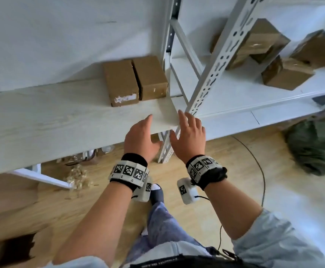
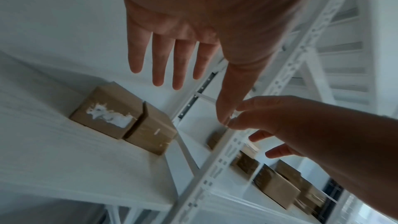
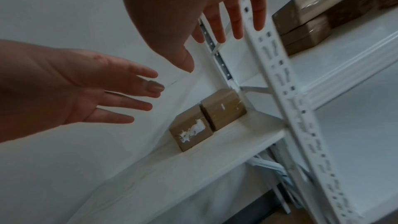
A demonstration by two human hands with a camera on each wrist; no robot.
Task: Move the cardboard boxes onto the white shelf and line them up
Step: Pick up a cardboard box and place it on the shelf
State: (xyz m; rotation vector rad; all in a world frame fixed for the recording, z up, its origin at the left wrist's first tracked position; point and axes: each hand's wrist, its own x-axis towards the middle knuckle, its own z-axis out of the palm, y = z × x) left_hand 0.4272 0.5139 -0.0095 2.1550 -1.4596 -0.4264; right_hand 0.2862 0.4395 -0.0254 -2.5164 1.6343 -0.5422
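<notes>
Two brown cardboard boxes stand side by side, touching, at the back right of the white wood-grain shelf (image 1: 61, 120): one with a torn white label (image 1: 121, 83) (image 2: 107, 110) (image 3: 191, 132), and a plain one (image 1: 150, 77) (image 2: 150, 129) (image 3: 221, 108) beside the rack post. Several more boxes (image 1: 285, 74) (image 3: 305, 23) lie jumbled on the white metal rack (image 1: 235, 97) to the right. My left hand (image 1: 148, 132) (image 2: 172, 48) hovers over the shelf's front right corner, fingers straight, holding nothing. My right hand (image 1: 186, 132) (image 3: 215, 6) is beside it, fingers spread and empty, near the perforated upright (image 1: 215, 62).
The rack's slotted upright and diagonal brace (image 1: 184, 43) stand between the shelf and the rack boxes. On the wooden floor lie a green bag (image 1: 316, 147), a black cable (image 1: 260, 171), packing scraps (image 1: 76, 176) under the shelf, and flat cardboard (image 1: 7, 200) at left.
</notes>
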